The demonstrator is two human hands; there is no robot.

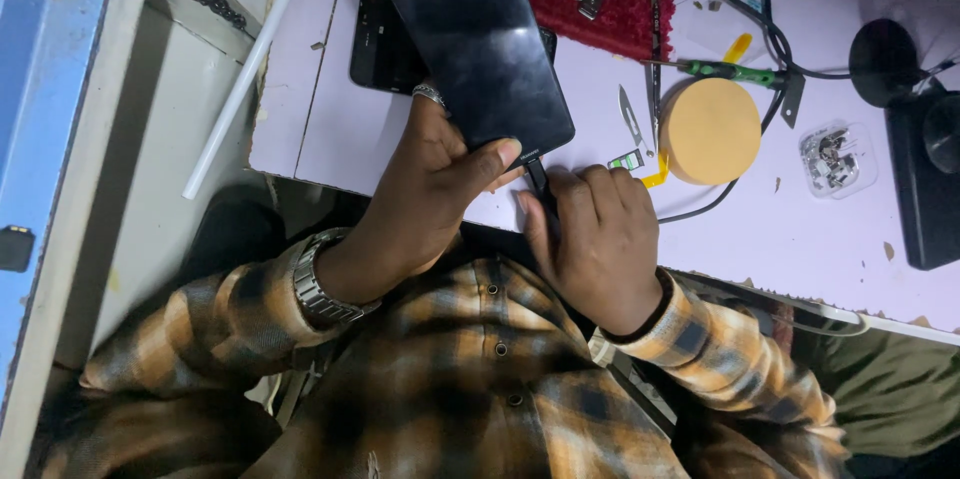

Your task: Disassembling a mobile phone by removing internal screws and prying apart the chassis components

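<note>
My left hand (425,189) grips the black smartphone (475,39) above the desk edge (780,239), thumb near its port. My right hand (600,239) pinches the black charging plug (537,179); I'd keep the plug square with the port and press gently.

Views: one, head-worn.
Position: above the person's chest, close to the hands.
Direction: steeply downward; plaid shirt (480,379) fills the lower frame, the pale surface (780,229) the upper.
Range: near; left hand (420,199) and right hand (600,239) sit mid-frame.
Overlap: single view, nothing shared.
</note>
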